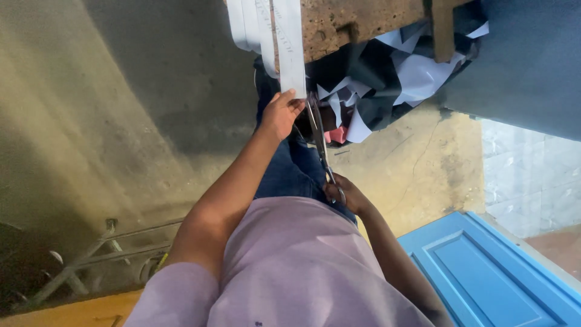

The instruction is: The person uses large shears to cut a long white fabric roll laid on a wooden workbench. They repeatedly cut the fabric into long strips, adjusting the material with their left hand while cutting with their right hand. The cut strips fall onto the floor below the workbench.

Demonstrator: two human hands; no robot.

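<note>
- A person in a pale lilac shirt (302, 266) and blue jeans (287, 172) works over white paper strips (266, 30) that hang off the edge of a rough brown worktop (357, 21) at the top of the head view.
- The left hand (279, 114) reaches up to the longest strip (290, 54), its fingers pressed together and pinching the strip's lower end between thumb and fingertips.
- The right hand (346, 195) sits lower, close to the body, closed around the handle loops of a pair of long metal scissors (319, 142).
- The scissors point up and away from the body, their blades running toward the strip's lower end just beside the left hand; whether the blades touch the paper cannot be told.
- The strip stays attached to the worktop side, hanging straight with the other strips just to its left.
- Behind the scissors lies a heap of black and white offcuts (387, 79), with a small pink scrap (336, 134) at its near edge, all under the worktop.
- A grey concrete floor (121, 109) fills the left of the frame; a folded metal frame (97, 254) rests at lower left.
- A bright blue panelled door (484, 272) shows at lower right, beside pale tiles (532, 181).
</note>
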